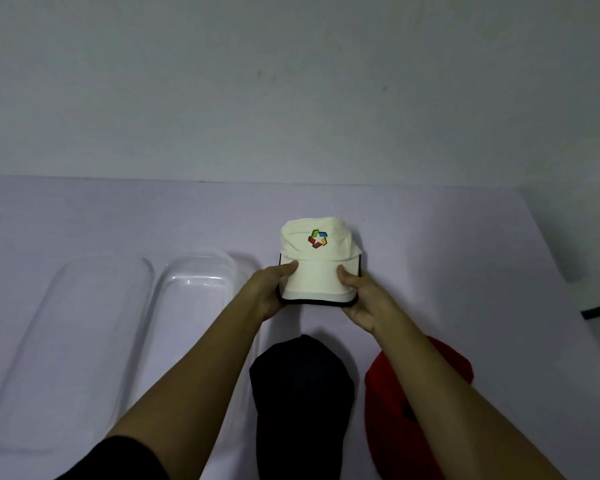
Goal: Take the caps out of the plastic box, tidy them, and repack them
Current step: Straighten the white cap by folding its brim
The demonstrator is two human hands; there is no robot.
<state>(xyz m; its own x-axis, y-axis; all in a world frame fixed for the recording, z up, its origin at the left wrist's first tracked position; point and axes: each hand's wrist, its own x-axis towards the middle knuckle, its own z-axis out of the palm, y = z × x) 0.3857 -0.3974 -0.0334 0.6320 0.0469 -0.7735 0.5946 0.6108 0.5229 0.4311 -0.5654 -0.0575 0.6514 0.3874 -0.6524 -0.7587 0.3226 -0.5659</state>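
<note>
Both hands are on the white cap, out past the middle of the table. The left hand and right hand each pinch a side of the brim, thumbs on top and fingers curled underneath. The crown points away from the person, with the colourful logo facing up.

The brim looks like the only stiff part. It lies flat and holds its edge between the two grips, which makes it the sensible place to hold. The crown is soft cloth, already creased and slumped, so I'd expect it to fold or flatten at a touch. It looks light too, with no strain showing in either wrist. Nothing here is fragile or slippery, but that crown will need smoothing or it'll pack lumpy.

Closer to the person, a dark cap lies on the table. A red cap sits just beside it, partly under the right forearm.

Off to the left are two clear plastic pieces, side by side. The nearer one, showing glints along its rim, looks to me like the plastic box. The flatter one beyond would be its lid, though I can't be sure. Both look rigid and smooth.
</note>
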